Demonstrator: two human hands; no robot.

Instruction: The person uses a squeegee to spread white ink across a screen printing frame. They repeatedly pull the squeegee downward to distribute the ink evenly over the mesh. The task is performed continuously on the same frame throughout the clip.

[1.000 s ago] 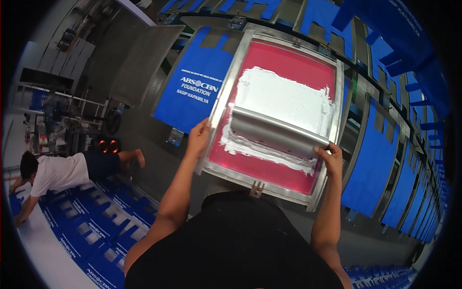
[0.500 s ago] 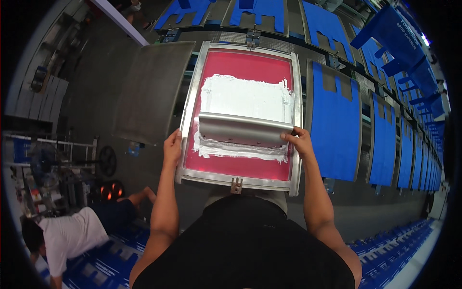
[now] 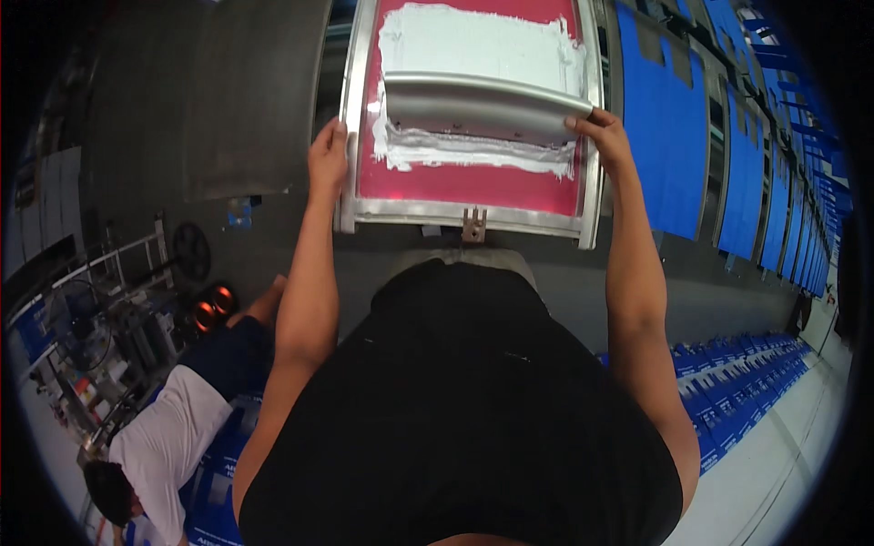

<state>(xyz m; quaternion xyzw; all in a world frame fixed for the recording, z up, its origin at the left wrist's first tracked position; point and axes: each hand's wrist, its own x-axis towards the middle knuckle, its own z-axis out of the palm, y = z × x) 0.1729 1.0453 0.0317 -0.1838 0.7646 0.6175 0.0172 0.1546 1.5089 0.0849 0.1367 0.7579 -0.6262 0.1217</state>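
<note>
Frame [image 3: 410, 211] in front of torso [image 3: 464, 400], far end cut off, containing white paint [image 3: 473, 41] on red mesh [image 3: 455, 189]; scraper [image 3: 473, 107] inside, pinched by right hand [image 3: 605, 136]; left hand [image 3: 328, 159] at left rail [image 3: 356, 82], grip impossible to tell.

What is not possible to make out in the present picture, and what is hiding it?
All in the head view:
- Metal frame: far end cut off by the upper edge.
- Whatever lies beneath the red screen: hidden by the screen.
- Right hand: some fingertips hidden behind the metal bar.
- Farthest blue sheets at right: too small and blurred to count.
</note>
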